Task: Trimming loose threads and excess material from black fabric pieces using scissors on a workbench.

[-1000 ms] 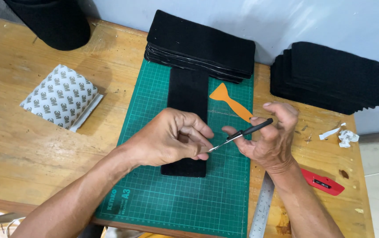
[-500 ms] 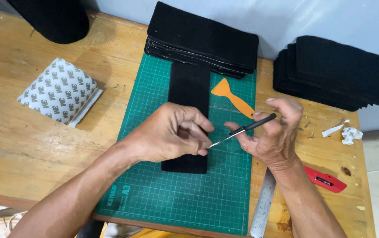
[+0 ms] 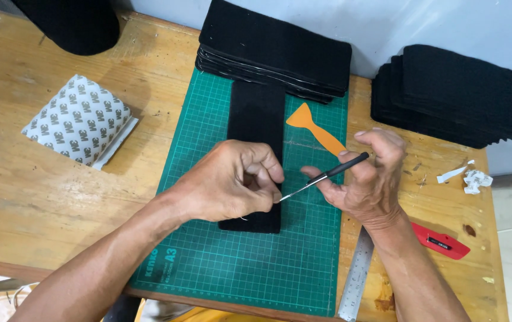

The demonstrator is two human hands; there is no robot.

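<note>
A thin knife [image 3: 326,175] with a black handle and a silver blade is held in the right hand [image 3: 366,182]. The fingers of that hand are closed tight around the handle. The tip of the blade is pointed at the left hand [image 3: 232,188], right by its fingertips.

The left hand is curled into a loose fist and is pressed down on a long black strip [image 3: 257,140]. Its fingers are bent together at the right edge of the strip. Whether something small is pinched between them cannot be told, because the fingers are in the way.

The black strip is laid flat on a green cutting mat [image 3: 250,262], running from the top of the mat toward the middle. The mat is laid on a wooden table [image 3: 35,197].

A flat orange tool [image 3: 314,129] with a wide end is seen on the mat, just beside the strip and close to the right hand.

A stack of black pieces [image 3: 277,48] is placed at the top of the mat, touching the far end of the strip. Another pile of black pieces [image 3: 458,95] is seen well off to the right.

A grey and white printed pad [image 3: 77,119] is laid on the table at the left. A metal ruler [image 3: 356,277] is laid under the right wrist, beside the mat. A red tool [image 3: 441,241] is seen near it. Some white paper scraps [image 3: 467,177] are scattered at the right edge.
</note>
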